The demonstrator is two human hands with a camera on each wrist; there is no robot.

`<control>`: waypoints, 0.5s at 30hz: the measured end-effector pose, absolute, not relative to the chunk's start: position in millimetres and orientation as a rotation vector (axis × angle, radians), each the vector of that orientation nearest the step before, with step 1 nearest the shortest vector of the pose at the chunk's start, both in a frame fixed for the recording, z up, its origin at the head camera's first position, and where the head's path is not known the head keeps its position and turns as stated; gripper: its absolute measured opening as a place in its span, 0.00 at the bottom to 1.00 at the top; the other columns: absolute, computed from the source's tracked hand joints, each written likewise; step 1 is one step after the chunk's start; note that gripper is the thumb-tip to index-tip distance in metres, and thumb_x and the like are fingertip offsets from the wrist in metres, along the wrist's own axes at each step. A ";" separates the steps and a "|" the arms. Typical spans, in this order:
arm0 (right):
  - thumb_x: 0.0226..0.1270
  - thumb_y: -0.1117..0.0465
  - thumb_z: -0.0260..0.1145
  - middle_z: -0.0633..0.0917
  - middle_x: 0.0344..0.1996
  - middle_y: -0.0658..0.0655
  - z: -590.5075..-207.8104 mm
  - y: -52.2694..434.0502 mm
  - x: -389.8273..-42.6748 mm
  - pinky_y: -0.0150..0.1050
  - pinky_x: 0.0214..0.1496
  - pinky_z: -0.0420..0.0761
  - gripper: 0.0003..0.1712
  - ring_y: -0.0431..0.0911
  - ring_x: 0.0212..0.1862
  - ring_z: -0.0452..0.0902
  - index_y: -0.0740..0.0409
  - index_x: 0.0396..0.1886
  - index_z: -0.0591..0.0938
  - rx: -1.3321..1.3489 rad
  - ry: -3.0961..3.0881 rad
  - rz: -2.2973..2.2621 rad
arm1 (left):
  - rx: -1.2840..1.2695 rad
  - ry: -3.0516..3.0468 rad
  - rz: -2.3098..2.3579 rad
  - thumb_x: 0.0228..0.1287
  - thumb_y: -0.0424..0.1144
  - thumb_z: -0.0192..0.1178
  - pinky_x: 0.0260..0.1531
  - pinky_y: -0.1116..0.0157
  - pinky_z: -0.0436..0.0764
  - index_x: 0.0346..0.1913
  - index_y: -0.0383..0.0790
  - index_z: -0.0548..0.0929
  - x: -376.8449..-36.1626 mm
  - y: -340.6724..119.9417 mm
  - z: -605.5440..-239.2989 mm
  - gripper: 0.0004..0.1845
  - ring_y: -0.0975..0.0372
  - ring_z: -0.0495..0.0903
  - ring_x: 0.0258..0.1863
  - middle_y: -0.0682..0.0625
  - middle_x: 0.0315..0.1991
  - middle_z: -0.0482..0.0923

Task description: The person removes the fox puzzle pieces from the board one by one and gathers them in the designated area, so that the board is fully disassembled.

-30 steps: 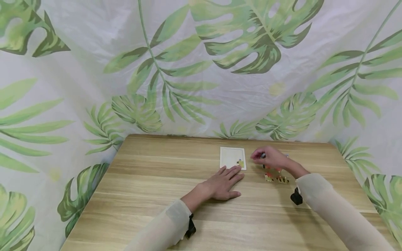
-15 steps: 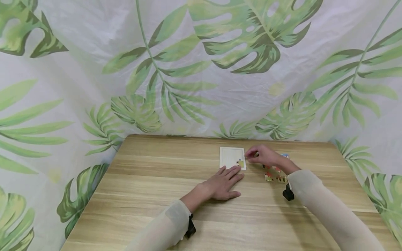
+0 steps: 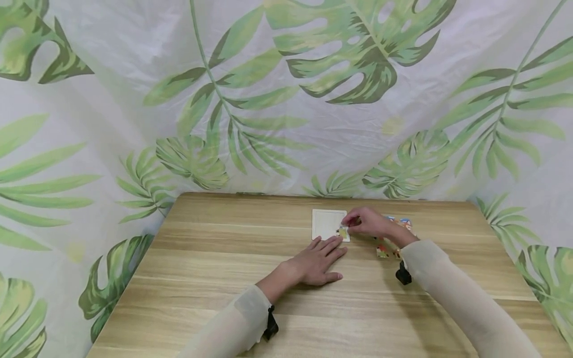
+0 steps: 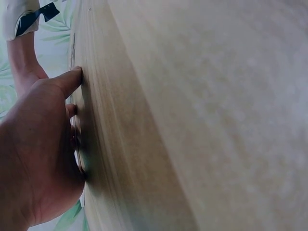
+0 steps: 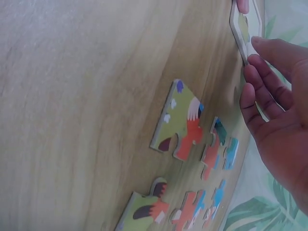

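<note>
R hand [image 3: 368, 223] pinching small yellow-green cardboard puzzle piece [image 3: 343, 231] at near-right corner of white square puzzle tray [image 3: 326, 223]. L hand [image 3: 319, 261] flat, fingers straight, on light wooden table [image 3: 215, 258], fingertips touching tray's near edge. Loose orange/green/blue puzzle pieces [image 5: 180, 122] just right of tray, beside R wrist.

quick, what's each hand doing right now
Left hand: open, flat on the table, fingertips at the puzzle tray.
Right hand: at the tray's near right corner; cannot tell whether it holds a piece.
</note>
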State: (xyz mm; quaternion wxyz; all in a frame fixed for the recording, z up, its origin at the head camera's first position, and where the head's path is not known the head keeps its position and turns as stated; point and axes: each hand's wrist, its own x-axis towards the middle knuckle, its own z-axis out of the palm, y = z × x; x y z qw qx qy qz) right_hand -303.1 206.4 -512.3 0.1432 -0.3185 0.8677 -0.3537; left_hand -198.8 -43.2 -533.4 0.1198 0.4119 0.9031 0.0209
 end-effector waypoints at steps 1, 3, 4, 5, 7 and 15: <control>0.69 0.70 0.73 0.88 0.42 0.58 -512.8 205.7 -303.1 0.39 0.47 0.85 0.11 0.46 0.43 0.84 0.64 0.50 0.90 -0.918 2.496 -1.027 | 1.205 2.640 0.058 0.83 0.66 0.41 0.84 0.49 0.45 0.88 0.51 0.49 -198.4 -43.2 -532.9 0.41 0.59 0.36 0.87 0.49 0.88 0.37; 0.69 0.70 0.73 0.88 0.42 0.58 -514.1 204.5 -303.2 0.39 0.47 0.85 0.11 0.45 0.43 0.83 0.64 0.50 0.90 -0.922 2.496 -1.019 | 1.210 2.647 0.053 0.83 0.66 0.41 0.84 0.50 0.45 0.88 0.51 0.50 -197.7 -43.1 -531.5 0.41 0.59 0.36 0.87 0.49 0.88 0.38; 0.69 0.70 0.74 0.87 0.41 0.57 -514.5 204.0 -303.2 0.38 0.47 0.84 0.11 0.45 0.42 0.82 0.63 0.49 0.91 -0.929 2.500 -1.010 | 1.213 2.651 0.050 0.83 0.66 0.41 0.84 0.50 0.46 0.88 0.51 0.50 -197.4 -43.2 -530.7 0.40 0.59 0.37 0.87 0.49 0.88 0.38; 0.69 0.70 0.74 0.87 0.41 0.57 -514.9 203.5 -303.3 0.38 0.46 0.84 0.10 0.44 0.42 0.82 0.63 0.49 0.91 -0.939 2.506 -0.999 | 1.217 2.655 0.046 0.83 0.66 0.41 0.84 0.50 0.46 0.87 0.51 0.50 -197.3 -43.2 -530.1 0.40 0.59 0.37 0.87 0.49 0.88 0.39; 0.68 0.69 0.75 0.87 0.40 0.56 -515.4 202.7 -303.1 0.37 0.45 0.83 0.10 0.44 0.42 0.81 0.62 0.48 0.91 -0.962 2.518 -0.983 | 1.223 2.660 0.043 0.83 0.66 0.41 0.84 0.50 0.47 0.87 0.51 0.51 -197.0 -43.3 -529.1 0.40 0.59 0.38 0.87 0.49 0.88 0.39; 0.66 0.70 0.76 0.85 0.39 0.55 -516.4 200.5 -303.6 0.37 0.45 0.82 0.10 0.43 0.41 0.79 0.61 0.47 0.91 -1.004 2.537 -0.948 | 1.241 2.663 0.051 0.83 0.65 0.42 0.84 0.49 0.47 0.87 0.50 0.51 -197.9 -44.2 -530.6 0.40 0.57 0.39 0.87 0.47 0.88 0.40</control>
